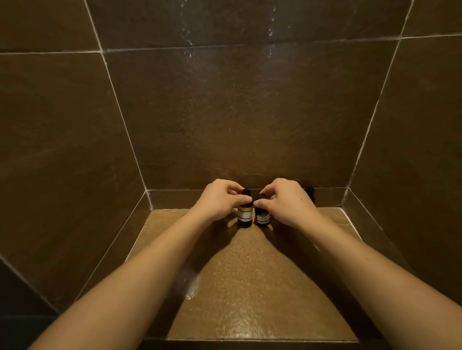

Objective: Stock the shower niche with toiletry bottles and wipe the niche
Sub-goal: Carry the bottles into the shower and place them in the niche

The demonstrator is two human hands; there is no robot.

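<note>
Two bottles (245, 213) upright, side by side near niche (255, 291) back wall. Left hand (220, 200), right hand (285, 199) pinch caps; we keep labels forward, bases flat.

Third bottle (309, 192) hidden behind right hand (287, 201)

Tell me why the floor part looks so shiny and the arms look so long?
In the head view, light glares off the wet-looking niche shelf; the wide lens stretches the arms; the left hand and right hand cast dark shadows beside the two bottles.
</note>
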